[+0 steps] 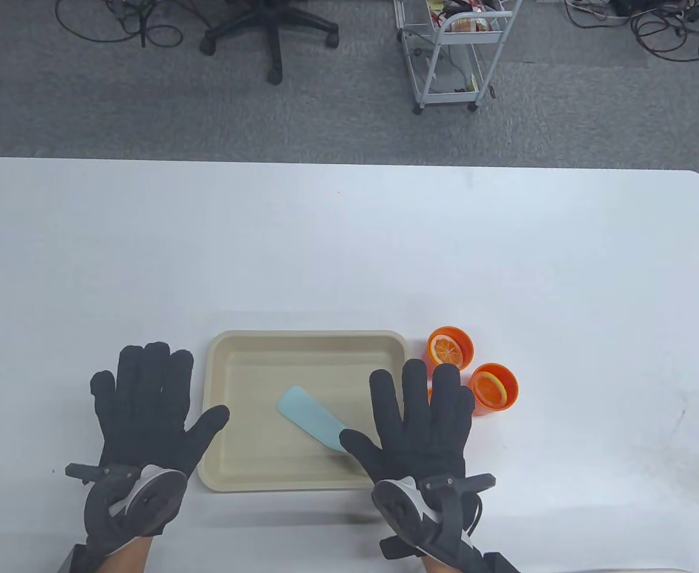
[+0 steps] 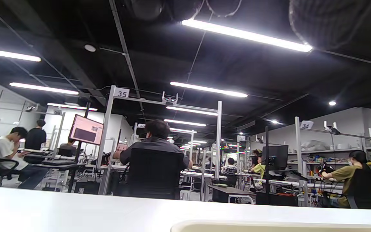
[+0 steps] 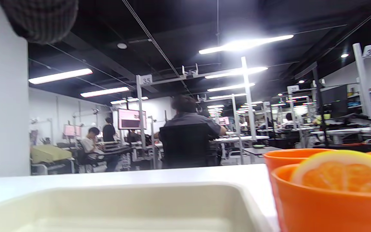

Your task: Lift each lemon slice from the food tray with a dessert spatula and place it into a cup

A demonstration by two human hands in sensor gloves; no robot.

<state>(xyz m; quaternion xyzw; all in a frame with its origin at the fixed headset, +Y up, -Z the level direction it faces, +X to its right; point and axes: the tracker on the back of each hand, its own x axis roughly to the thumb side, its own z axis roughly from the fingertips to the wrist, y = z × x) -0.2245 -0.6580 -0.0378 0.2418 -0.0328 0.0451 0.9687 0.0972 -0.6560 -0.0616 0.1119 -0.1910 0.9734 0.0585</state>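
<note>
Seemingly finished: tray (image 1: 230, 358) bare but for the spatula (image 1: 310, 418), slices in cups (image 1: 449, 346) beside it; both grips flat, spread, holding nothing.

left hand (image 1: 146, 412) — black glove | right hand (image 1: 421, 424) — black glove | grey-white wrist trackers

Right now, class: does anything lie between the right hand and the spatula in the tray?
Nothing visible does. The right hand lies flat over the tray's right edge, its thumb over the handle end of the spatula. No slices remain in the tray.
</note>
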